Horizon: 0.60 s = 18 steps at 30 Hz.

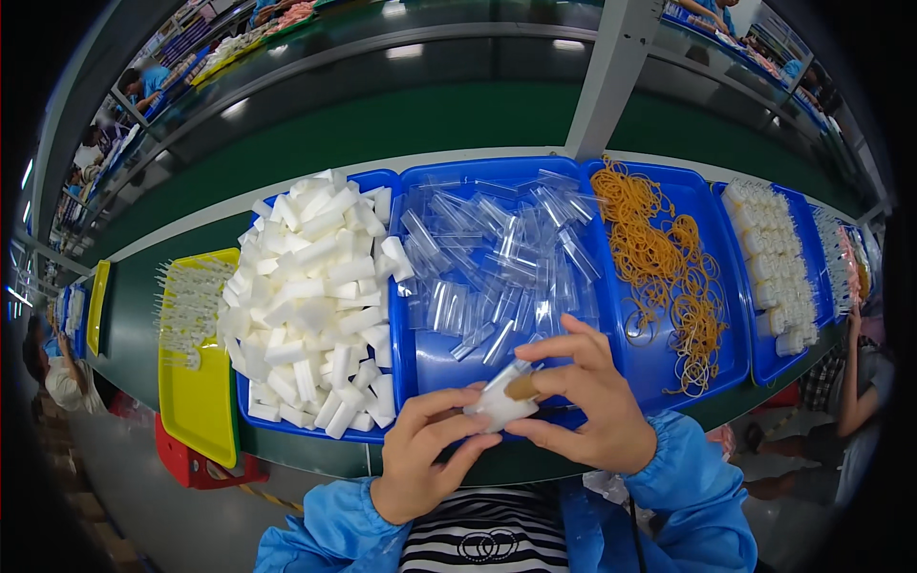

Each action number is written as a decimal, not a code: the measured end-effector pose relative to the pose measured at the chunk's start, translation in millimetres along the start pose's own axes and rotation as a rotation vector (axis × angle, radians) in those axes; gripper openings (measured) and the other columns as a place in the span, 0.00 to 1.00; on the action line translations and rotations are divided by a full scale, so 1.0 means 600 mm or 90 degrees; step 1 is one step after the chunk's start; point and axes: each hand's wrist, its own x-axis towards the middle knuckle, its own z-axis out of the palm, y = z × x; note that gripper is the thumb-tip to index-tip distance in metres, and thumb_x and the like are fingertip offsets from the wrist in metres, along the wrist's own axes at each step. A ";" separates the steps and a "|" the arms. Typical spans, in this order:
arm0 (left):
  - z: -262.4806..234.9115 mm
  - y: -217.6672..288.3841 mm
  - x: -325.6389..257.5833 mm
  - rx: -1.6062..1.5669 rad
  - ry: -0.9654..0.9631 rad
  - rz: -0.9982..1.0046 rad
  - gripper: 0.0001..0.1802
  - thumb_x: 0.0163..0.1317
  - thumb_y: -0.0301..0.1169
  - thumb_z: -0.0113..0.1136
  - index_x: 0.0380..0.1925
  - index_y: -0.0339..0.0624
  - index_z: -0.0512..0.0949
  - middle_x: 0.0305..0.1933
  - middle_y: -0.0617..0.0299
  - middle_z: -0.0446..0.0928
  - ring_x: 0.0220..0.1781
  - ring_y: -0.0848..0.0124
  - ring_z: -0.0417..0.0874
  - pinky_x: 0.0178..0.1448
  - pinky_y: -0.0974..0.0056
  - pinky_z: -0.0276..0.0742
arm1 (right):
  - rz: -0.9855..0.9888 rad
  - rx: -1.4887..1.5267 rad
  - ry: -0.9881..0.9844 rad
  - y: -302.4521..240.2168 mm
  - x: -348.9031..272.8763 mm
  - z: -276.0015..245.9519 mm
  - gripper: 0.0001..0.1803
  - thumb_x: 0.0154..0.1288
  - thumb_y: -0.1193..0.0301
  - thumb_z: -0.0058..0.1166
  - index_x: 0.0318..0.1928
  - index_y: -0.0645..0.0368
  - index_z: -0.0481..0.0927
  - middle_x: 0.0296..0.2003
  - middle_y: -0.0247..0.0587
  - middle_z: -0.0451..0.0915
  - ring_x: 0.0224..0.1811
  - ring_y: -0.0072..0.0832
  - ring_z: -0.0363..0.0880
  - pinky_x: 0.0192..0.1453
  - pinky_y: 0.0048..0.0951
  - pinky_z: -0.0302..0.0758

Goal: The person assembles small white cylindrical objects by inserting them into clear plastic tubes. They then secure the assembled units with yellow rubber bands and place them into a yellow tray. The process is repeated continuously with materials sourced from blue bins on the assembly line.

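Glossy, smooth plastic sleeves (514,263) — matt, foam-like blocks (310,306)

To the left of the fingers (571,351), well apart from them, lies a yellow tray (197,411), and many thin pale sticks (191,304) are inside its far part. Below this tray, a red stool (180,454) is partly visible. Farther left there is one more yellow tray (97,307). Beyond the fingers, slightly to the right, rises a grey metal post (611,86). Far right of them is a co-worker's bare arm (853,387).
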 end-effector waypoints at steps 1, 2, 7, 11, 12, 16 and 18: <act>-0.001 0.002 0.000 -0.004 -0.007 -0.010 0.22 0.52 0.20 0.73 0.48 0.36 0.77 0.54 0.46 0.74 0.56 0.55 0.81 0.55 0.60 0.82 | -0.006 -0.020 0.004 0.000 -0.001 0.002 0.16 0.53 0.70 0.73 0.42 0.55 0.82 0.49 0.44 0.82 0.60 0.32 0.76 0.76 0.56 0.49; -0.002 0.002 -0.004 -0.009 -0.014 -0.021 0.23 0.52 0.21 0.74 0.48 0.37 0.78 0.56 0.46 0.74 0.56 0.55 0.81 0.55 0.60 0.83 | 0.008 0.005 0.005 0.001 -0.005 0.004 0.17 0.54 0.70 0.73 0.43 0.55 0.82 0.49 0.43 0.82 0.59 0.33 0.76 0.76 0.56 0.50; 0.000 0.015 0.006 -0.014 -0.025 -0.059 0.24 0.51 0.21 0.74 0.50 0.38 0.79 0.59 0.45 0.74 0.57 0.53 0.81 0.56 0.58 0.82 | 0.000 0.043 0.051 0.010 -0.020 0.027 0.15 0.54 0.69 0.72 0.41 0.56 0.81 0.49 0.42 0.80 0.57 0.35 0.77 0.75 0.55 0.54; -0.006 0.010 0.005 -0.013 -0.056 -0.068 0.24 0.51 0.20 0.73 0.50 0.38 0.78 0.59 0.45 0.76 0.55 0.54 0.82 0.56 0.60 0.82 | -0.021 0.074 0.028 0.009 -0.019 0.038 0.14 0.55 0.71 0.70 0.41 0.55 0.80 0.47 0.42 0.81 0.54 0.35 0.77 0.70 0.51 0.61; -0.007 0.009 0.002 -0.026 -0.047 -0.081 0.24 0.52 0.20 0.72 0.51 0.37 0.78 0.59 0.45 0.76 0.55 0.55 0.82 0.56 0.61 0.82 | -0.027 0.056 0.011 0.011 -0.012 0.029 0.14 0.56 0.70 0.70 0.41 0.55 0.81 0.46 0.41 0.82 0.52 0.35 0.78 0.67 0.49 0.63; 0.004 -0.001 -0.008 -0.164 0.019 -0.214 0.20 0.56 0.19 0.70 0.50 0.35 0.78 0.60 0.47 0.76 0.55 0.60 0.83 0.56 0.63 0.82 | 0.075 -0.071 0.142 0.044 0.034 -0.011 0.18 0.58 0.69 0.67 0.47 0.59 0.80 0.38 0.38 0.81 0.40 0.35 0.78 0.47 0.38 0.72; 0.008 -0.002 -0.006 -0.251 0.027 -0.273 0.21 0.58 0.19 0.68 0.52 0.35 0.77 0.60 0.48 0.76 0.57 0.62 0.82 0.57 0.63 0.82 | 0.109 -0.220 0.187 0.056 0.068 -0.024 0.20 0.58 0.69 0.67 0.49 0.61 0.78 0.36 0.38 0.80 0.38 0.35 0.78 0.43 0.35 0.74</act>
